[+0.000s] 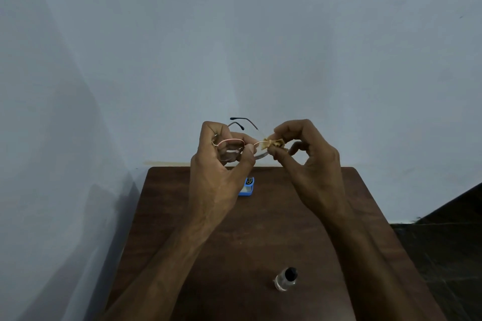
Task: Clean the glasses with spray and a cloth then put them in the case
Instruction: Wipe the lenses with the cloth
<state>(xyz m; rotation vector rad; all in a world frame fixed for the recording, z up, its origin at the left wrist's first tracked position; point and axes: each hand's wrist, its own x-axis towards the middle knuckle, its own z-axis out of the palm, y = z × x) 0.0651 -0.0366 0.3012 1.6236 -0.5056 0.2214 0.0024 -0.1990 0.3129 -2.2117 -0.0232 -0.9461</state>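
I hold a pair of thin-rimmed glasses (232, 141) with a pinkish-gold frame up above the far end of the table. My left hand (219, 169) grips the frame around the left lens and the bridge. My right hand (305, 161) pinches a small crumpled beige cloth (272, 143) against the right lens. Both dark-tipped temple arms stick out away from me, unfolded. A small clear spray bottle (286, 279) with a black cap stands upright on the near part of the table. The blue case (247, 186) lies at the table's far middle, partly hidden behind my left hand.
The dark brown wooden table (167, 216) stands against a pale blue wall. A dark floor shows to the right of the table. My two forearms stretch over the table's middle.
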